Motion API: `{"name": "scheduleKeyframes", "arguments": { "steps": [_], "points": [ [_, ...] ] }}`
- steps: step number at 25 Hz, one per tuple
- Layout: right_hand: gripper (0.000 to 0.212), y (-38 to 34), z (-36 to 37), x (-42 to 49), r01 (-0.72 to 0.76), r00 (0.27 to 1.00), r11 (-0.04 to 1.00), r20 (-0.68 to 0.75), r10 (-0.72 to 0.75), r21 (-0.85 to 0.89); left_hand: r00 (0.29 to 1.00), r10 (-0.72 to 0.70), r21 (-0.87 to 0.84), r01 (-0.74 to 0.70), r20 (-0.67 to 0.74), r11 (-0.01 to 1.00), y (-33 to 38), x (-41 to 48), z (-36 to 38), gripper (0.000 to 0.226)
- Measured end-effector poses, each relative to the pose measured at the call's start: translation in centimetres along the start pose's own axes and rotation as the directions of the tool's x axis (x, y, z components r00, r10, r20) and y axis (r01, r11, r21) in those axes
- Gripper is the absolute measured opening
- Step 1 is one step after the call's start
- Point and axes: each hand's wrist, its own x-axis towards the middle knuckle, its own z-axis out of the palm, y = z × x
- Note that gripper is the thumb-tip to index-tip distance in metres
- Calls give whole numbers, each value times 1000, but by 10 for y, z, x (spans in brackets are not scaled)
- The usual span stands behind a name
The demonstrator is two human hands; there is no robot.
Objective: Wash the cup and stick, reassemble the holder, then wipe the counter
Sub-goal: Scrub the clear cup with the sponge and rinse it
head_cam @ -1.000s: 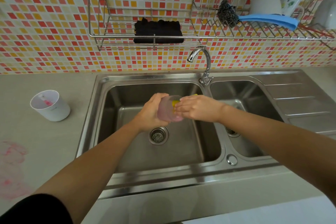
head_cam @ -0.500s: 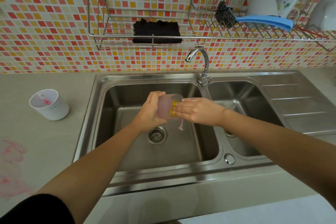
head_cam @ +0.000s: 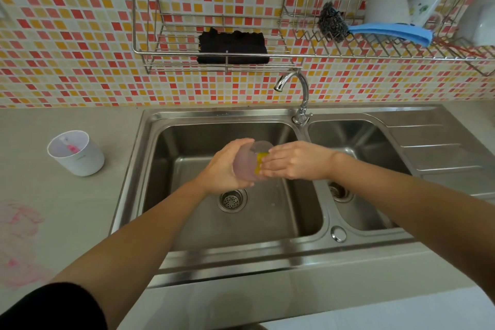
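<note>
While I hold the translucent pink cup (head_cam: 247, 161) over the big left basin of the sink (head_cam: 187, 147), my left hand (head_cam: 227, 166) is wrapped around its side and base, tipping it so the mouth faces right. My right hand (head_cam: 297, 161) is up against that mouth, fingers pressing a yellow sponge (head_cam: 259, 163) at the rim; only a sliver of the sponge shows. The two hands sit close together, each closed on its own thing, right above the round drain strainer (head_cam: 231, 199). Just beyond them the curved tap (head_cam: 300, 94) rises between the two basins, spout turned left. Out on the desk (head_cam: 80, 209) to the left stands the white holder (head_cam: 76, 153), upright, with something pink lying inside it; whether that is the stick I cannot tell. Nearer me on the left, pink smears (head_cam: 18, 225) mark the desk surface. Up on the far tiled wall, a wire rack (head_cam: 150, 56) carries a black pad (head_cam: 233, 47), and further right a steel scourer (head_cam: 332, 21) and a blue cloth (head_cam: 393, 32).
</note>
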Motion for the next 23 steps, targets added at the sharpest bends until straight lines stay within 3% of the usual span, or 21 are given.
{"name": "scheduleKeyframes", "arguments": {
  "steps": [2, 4, 5, 9, 13, 18, 23],
  "points": [
    [31, -7, 8, 3, -81, 996, 996, -29, 80, -27, 998, 8, 45, -6, -54, 999, -1, 0, 5, 91],
    [33, -21, 15, 11, -270, 960, 945, -20, 278, 186, 990, -20, 36, 26, -143, 999, -3, -2, 8, 89],
    [34, -25, 18, 12, -294, 952, 929, -20, 306, 224, 983, -23, 31, 29, -180, 999, -4, -4, 10, 90],
    [35, -17, 15, 5, -243, 969, 969, -34, 245, 45, 976, 34, 68, -19, -217, 997, -2, -3, 14, 88],
    [31, -22, 18, 12, -361, 932, 909, 102, 347, 209, 971, 36, 37, -28, -237, 999, 0, -2, 12, 94],
    [35, -14, 5, 0, -160, 986, 986, -37, 161, 48, 979, 11, -1, -12, -204, 1000, 4, -5, 14, 92],
    [26, -5, -2, -7, 22, 999, 997, -30, -24, -69, 997, 18, -63, -14, 69, 998, 8, -10, 1, 104]
  ]
}}
